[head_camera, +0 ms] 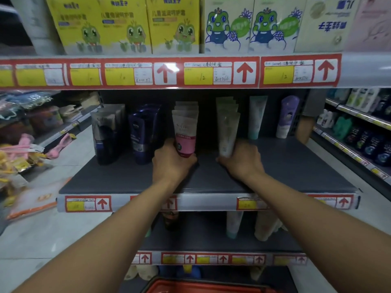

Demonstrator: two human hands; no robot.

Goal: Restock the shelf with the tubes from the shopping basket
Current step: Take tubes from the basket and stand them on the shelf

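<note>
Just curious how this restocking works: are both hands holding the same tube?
No, the left hand grips the pink tube, while the right hand holds a separate pale green tube.

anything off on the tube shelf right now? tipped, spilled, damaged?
Nothing spilled or visibly damaged. The pale green tube at the right hand leans slightly left; the pink tube in the left hand stands upright. Other rows look tidy.

On the middle shelf [296,166], rows of tubes stand side by side, each running front to back. The left hand [171,163] wraps the front Senana tube [185,134] in the centre row; the right hand [243,159] holds the next row's front tube [227,134]. Cartons [173,24] fill the shelf above. A basket [203,286] sits below, nearest.
</note>
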